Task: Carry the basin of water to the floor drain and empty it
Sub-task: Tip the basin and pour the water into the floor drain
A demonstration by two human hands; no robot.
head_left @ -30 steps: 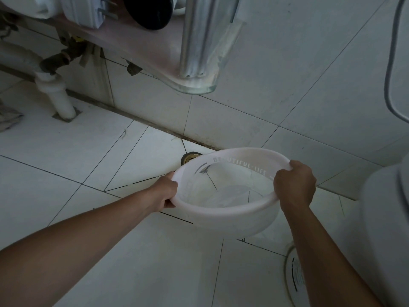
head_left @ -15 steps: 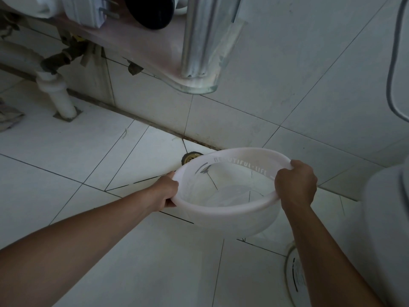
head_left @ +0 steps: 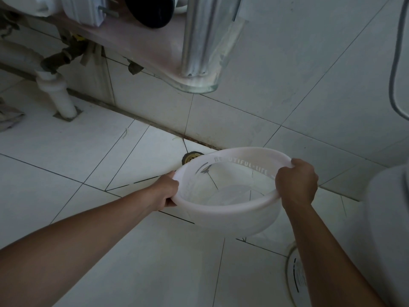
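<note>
Two hands, the left hand point(head_left: 167, 191) and the right hand point(head_left: 296, 181), still grip the basin point(head_left: 232, 220) rim just beside the floor drain point(head_left: 190, 157), unmoved.

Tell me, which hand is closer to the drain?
The left hand, gripping the basin rim beside the drain; the right hand holds the opposite rim, farther off.

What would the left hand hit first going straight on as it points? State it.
The basin: the left hand grips its left rim and points across it. Beyond, the line seems to reach the foot of the wall, right of the drain; depth is unclear.
</note>
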